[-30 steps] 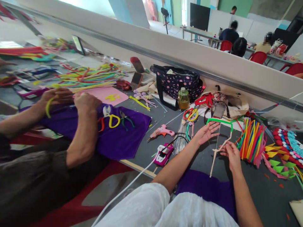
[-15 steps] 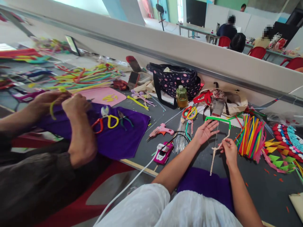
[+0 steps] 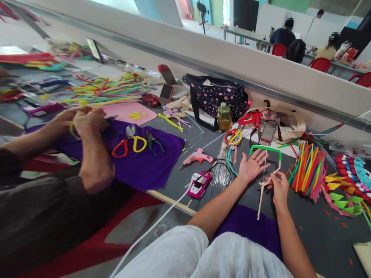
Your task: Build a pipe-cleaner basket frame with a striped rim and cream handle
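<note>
Item: cream pipe cleaner (image 3: 262, 193), pinched in our right hand (image 3: 279, 187); since a second ago, drawn slightly nearer us. Left hand (image 3: 251, 168) spread flat, empty, beside green pipe cleaner (image 3: 265, 148).

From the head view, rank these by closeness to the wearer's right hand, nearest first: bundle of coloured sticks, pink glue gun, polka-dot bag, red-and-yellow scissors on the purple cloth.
From the right hand:
1. Bundle of coloured sticks, just to its right.
2. Pink glue gun, left, beyond the left hand.
3. Polka-dot bag, up-left by the partition.
4. Red-and-yellow scissors, far left on the purple cloth, by the co-worker's hands.
</note>
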Motion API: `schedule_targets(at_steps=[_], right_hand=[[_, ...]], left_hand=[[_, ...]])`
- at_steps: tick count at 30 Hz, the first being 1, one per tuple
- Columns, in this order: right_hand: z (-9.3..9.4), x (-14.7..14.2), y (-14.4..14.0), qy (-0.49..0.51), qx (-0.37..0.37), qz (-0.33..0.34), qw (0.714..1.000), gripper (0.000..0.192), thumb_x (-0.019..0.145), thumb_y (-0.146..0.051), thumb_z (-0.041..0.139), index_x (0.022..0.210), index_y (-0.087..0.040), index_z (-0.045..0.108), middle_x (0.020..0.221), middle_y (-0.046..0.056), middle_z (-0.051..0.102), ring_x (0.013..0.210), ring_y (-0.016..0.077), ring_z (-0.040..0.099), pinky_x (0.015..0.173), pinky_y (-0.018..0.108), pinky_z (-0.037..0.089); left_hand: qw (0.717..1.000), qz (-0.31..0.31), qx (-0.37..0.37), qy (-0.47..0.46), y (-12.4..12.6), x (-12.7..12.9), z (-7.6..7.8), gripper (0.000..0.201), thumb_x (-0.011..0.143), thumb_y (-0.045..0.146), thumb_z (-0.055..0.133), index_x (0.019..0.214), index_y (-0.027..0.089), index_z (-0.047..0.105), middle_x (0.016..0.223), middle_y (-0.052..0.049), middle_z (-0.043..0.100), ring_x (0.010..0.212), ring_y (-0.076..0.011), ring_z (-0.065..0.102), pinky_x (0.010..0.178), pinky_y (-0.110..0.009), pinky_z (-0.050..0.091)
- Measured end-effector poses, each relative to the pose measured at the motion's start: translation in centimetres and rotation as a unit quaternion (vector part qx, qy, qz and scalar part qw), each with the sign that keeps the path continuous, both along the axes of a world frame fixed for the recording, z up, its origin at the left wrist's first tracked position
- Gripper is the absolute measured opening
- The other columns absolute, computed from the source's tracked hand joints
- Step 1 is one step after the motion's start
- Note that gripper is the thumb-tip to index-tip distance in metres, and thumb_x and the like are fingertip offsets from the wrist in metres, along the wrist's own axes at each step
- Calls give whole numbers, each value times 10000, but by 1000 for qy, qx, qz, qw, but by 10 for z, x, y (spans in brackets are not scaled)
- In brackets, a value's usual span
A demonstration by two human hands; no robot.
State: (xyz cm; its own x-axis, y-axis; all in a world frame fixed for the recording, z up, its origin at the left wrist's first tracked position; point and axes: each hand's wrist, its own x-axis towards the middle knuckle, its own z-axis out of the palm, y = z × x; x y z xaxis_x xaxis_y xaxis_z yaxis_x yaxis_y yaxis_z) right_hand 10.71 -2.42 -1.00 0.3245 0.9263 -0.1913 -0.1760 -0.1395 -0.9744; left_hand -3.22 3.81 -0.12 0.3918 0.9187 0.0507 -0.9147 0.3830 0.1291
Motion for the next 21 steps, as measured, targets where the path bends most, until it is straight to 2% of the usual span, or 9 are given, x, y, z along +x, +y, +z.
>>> schedule_targets(at_steps=[6, 11, 15, 21], right_hand=[[-1, -4, 4, 15, 3, 19, 1000, 411, 698, -498, 695, 909, -196, 511, 659, 10, 681, 505, 156, 628, 379, 199, 430], [0, 0, 14, 1, 40, -3, 999, 352, 729, -502, 661, 791, -168, 570, 697, 2, 639, 479, 71, 531, 346, 144, 337], [1, 2, 21, 19, 40, -15, 999, 356, 683, -474, 710, 819, -174, 575, 657, -34, 591, 451, 55, 485, 332, 139, 311], [-2, -2, 28, 25, 28, -23, 999, 396, 632, -444, 749, 840, -171, 552, 635, -19, 633, 408, 59, 467, 320, 149, 315]], left_hand=[[1000, -17, 4, 0, -1, -1, 6, 749, 837, 690, 289, 1318, 146, 472, 1468, -180, 344, 1377, -341, 256, 1040, -589, 232], [1000, -20, 6, 1, 1, -4, 9, 751, 845, 680, 286, 1293, 116, 498, 1459, -188, 357, 1387, -342, 228, 1043, -601, 223], [1000, -20, 13, -6, 4, -4, 11, 781, 831, 705, 268, 1294, 122, 502, 1459, -188, 356, 1396, -338, 202, 1042, -607, 213], [999, -13, 48, -13, 6, 0, 6, 838, 813, 732, 225, 1324, 116, 473, 1504, -176, 269, 1420, -319, 117, 1060, -588, 186]])
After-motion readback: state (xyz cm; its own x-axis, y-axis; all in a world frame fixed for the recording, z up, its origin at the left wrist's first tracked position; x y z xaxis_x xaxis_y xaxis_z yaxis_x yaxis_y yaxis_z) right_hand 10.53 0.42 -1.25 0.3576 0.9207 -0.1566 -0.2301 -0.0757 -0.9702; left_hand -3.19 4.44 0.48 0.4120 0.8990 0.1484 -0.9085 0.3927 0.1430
